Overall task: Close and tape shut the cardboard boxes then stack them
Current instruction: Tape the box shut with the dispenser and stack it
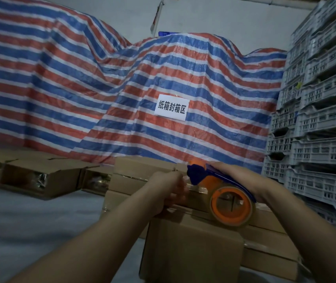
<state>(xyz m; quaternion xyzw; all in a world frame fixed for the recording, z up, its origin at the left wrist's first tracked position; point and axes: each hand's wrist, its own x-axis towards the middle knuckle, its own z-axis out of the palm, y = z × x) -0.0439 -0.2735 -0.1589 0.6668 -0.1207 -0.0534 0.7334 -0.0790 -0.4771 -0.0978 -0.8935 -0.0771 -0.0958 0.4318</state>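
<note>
A closed brown cardboard box [191, 250] stands low in the middle of the view. Over its top my right hand [242, 176] grips a blue and orange tape dispenser [222, 190] with a clear tape roll on an orange hub. My left hand [171, 190] sits just left of the dispenser's front end, its fingers curled at the box's top edge where the tape comes out. What those fingers pinch is hidden. More closed boxes [142, 176] are stacked behind and to the right.
Open cardboard boxes [42, 176] lie on their sides on the grey floor [30, 225] at the left. A red, white and blue striped tarp [122, 88] with a white paper sign [171, 107] covers the goods behind. Grey plastic crates [322, 119] are stacked high at the right.
</note>
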